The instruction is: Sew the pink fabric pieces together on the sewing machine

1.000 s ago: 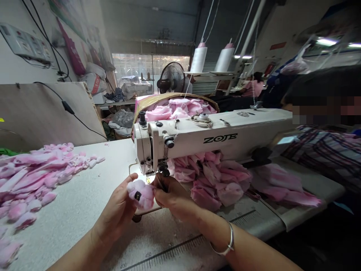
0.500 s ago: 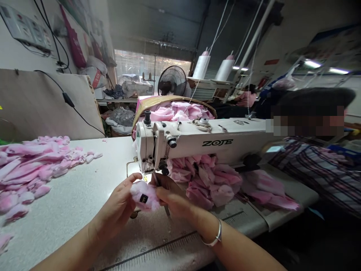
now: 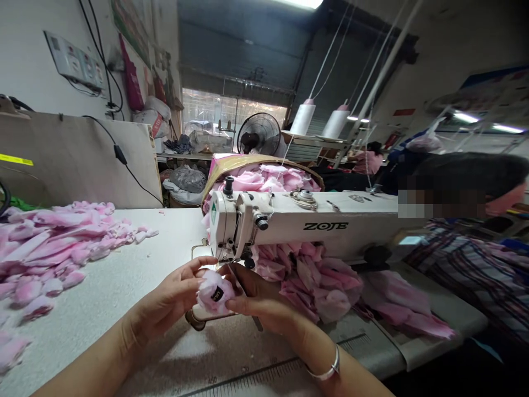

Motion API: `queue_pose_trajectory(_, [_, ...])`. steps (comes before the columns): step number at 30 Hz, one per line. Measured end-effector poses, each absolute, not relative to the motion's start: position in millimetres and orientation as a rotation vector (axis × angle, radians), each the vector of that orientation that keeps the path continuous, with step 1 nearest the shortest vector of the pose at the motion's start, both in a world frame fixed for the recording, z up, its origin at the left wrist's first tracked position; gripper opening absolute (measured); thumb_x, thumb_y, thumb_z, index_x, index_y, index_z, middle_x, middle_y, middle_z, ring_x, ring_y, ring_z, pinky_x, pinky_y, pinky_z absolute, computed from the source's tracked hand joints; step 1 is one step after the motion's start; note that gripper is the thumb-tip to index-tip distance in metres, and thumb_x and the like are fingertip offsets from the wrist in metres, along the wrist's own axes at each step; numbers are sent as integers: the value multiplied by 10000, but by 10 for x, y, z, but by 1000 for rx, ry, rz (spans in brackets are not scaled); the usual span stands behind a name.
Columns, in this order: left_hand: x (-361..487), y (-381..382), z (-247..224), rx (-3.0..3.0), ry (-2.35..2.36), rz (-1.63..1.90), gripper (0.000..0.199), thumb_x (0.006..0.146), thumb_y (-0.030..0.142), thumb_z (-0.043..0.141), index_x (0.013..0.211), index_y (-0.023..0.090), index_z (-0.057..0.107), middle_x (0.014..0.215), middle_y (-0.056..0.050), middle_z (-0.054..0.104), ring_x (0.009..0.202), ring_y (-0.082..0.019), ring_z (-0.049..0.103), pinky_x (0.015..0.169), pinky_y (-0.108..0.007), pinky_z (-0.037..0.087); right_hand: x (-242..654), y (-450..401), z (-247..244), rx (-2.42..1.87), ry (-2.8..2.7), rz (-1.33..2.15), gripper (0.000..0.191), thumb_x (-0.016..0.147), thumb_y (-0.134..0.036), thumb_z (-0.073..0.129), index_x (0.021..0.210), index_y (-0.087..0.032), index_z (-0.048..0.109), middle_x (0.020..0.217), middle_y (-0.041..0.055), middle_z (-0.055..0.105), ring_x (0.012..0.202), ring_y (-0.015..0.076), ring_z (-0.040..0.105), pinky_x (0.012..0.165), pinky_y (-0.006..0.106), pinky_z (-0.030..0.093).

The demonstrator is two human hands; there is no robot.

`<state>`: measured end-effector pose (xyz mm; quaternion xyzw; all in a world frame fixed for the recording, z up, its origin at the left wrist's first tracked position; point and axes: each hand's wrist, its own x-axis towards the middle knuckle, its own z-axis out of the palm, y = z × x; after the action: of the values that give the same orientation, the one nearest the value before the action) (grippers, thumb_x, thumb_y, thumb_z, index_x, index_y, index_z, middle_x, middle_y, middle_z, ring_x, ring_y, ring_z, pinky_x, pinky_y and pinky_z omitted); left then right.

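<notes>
A small fluffy pink piece (image 3: 209, 292) with a black label (image 3: 217, 294) is held between both hands, just in front of the needle area of a white sewing machine (image 3: 281, 220). My left hand (image 3: 176, 292) pinches its left side with thumb and fingers. On the right side, my right hand (image 3: 258, 298) grips the piece with the thumb near the label. A thin metal tool (image 3: 243, 281) also lies within the right hand, its lower end sticking out under the palm. Some right fingertips are hidden behind the piece.
Pink fabric pieces (image 3: 49, 248) are heaped on the table at left. More pink fabric (image 3: 318, 275) lies under the machine arm, and a full box (image 3: 219, 168) stands behind. A person in a plaid shirt (image 3: 463, 275) is at the right.
The view has shifted, so the scene appears lower and further right. The pink piece is turned slightly, its label more tilted, and my left fingers lie further over its top edge.
</notes>
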<state>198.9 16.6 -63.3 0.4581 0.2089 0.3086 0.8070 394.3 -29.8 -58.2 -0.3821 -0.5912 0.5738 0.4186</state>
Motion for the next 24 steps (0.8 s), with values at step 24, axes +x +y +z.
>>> queue_pose_trajectory(24, [1710, 770, -721, 1688, 1374, 1068, 57, 660, 182, 583, 681, 200, 533, 612, 17, 529, 567, -141, 463, 532, -241, 269, 3775, -342, -897, -1685, -2051, 535, 97, 868, -301, 493, 952, -271, 531, 827, 0, 651, 784, 193, 581, 661, 288, 342])
